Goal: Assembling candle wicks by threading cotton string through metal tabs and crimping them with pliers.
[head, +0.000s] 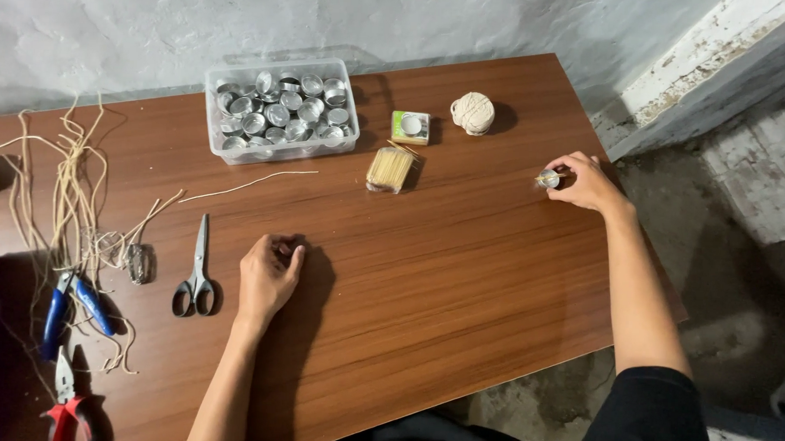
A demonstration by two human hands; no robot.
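My right hand (588, 182) rests near the table's right edge, fingers pinched on a small silver metal cup (548, 178) with a bit of string at it. My left hand (269, 273) lies curled on the brown wooden table (460, 275) near the middle, knuckles down, holding nothing that I can see. Grey scissors (196, 279) lie just left of that hand. A loose length of pale string (250, 185) runs across the table above them.
A clear plastic box (281, 110) of several metal cups stands at the back. Beside it lie a bundle of thin wooden sticks (390, 168), a small square box (410, 126) and a ball of twine (473, 112). Cut strings (72, 192), blue pliers (72, 309) and red pliers (66, 405) lie at left.
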